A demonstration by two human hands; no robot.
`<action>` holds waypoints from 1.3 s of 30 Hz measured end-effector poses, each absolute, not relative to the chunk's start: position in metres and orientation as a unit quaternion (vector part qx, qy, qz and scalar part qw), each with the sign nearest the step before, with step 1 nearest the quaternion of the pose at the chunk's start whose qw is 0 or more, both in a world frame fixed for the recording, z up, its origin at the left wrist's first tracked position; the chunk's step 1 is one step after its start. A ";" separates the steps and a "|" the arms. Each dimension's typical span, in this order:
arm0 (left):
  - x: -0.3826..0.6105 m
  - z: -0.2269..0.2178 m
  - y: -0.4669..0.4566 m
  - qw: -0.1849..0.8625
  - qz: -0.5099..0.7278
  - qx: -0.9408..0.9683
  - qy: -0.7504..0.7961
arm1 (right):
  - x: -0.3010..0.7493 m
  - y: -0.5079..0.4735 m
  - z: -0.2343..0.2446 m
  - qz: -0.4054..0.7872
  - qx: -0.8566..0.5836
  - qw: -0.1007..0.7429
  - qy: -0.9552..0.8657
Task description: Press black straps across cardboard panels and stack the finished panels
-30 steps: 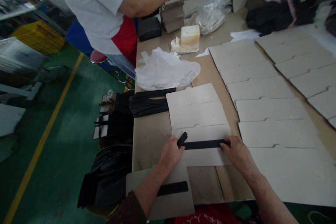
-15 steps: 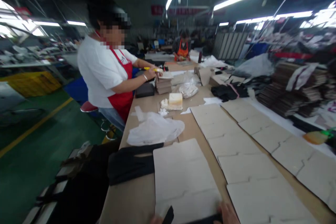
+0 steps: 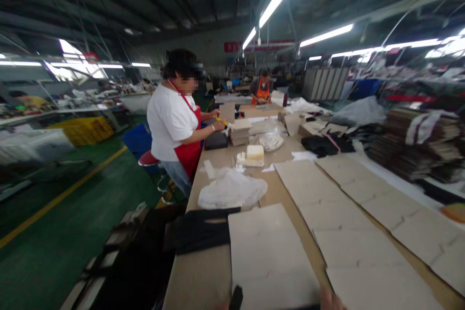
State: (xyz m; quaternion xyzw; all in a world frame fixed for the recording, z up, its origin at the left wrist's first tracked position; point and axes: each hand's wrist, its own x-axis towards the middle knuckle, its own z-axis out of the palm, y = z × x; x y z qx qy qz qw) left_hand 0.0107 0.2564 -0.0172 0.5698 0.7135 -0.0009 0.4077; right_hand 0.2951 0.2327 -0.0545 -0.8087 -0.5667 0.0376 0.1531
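Observation:
A pale beige board (image 3: 271, 252) with a faint stepped line lies on the table in front of me. At its lower right edge is my right hand (image 3: 330, 299), partly cut off by the frame and blurred; its grip cannot be made out. Only a sliver of my left hand (image 3: 224, 307) shows at the bottom edge, its fingers hidden. Beside it a short black strip (image 3: 237, 296) sticks up over the board's lower left corner. More black material shows at the bottom between the hands. Folded black fabric (image 3: 203, 232) lies left of the board.
Two rows of overlapping beige boards (image 3: 337, 223) run along the right. Beyond are a white plastic bag (image 3: 234, 189), a yellowish block (image 3: 255, 154) and stacked pieces (image 3: 240, 131). A co-worker in a red apron (image 3: 192, 140) stands at the table's left edge; another sits farther back.
My view has tilted up and turned left, so the scene sits lower and farther right. Both hands have slipped mostly out of the bottom of the frame. The co-worker's head has lowered.

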 end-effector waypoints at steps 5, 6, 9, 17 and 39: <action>0.002 -0.041 0.207 0.404 0.029 0.562 0.721 | 0.297 0.164 -0.055 0.073 -0.821 0.019 -0.566; 0.002 -0.043 0.206 0.404 0.031 0.559 0.723 | 0.300 0.164 -0.054 0.081 -0.826 0.013 -0.558; 0.000 -0.047 0.213 0.410 0.032 0.550 0.727 | 0.310 0.174 -0.055 0.097 -0.833 0.026 -0.544; -0.005 -0.053 0.219 0.450 0.048 0.507 0.734 | 0.320 0.176 -0.036 0.228 -0.840 0.113 -0.479; -0.095 0.038 0.213 0.505 0.224 0.507 0.661 | 0.229 0.148 0.084 0.275 -0.834 0.314 -0.360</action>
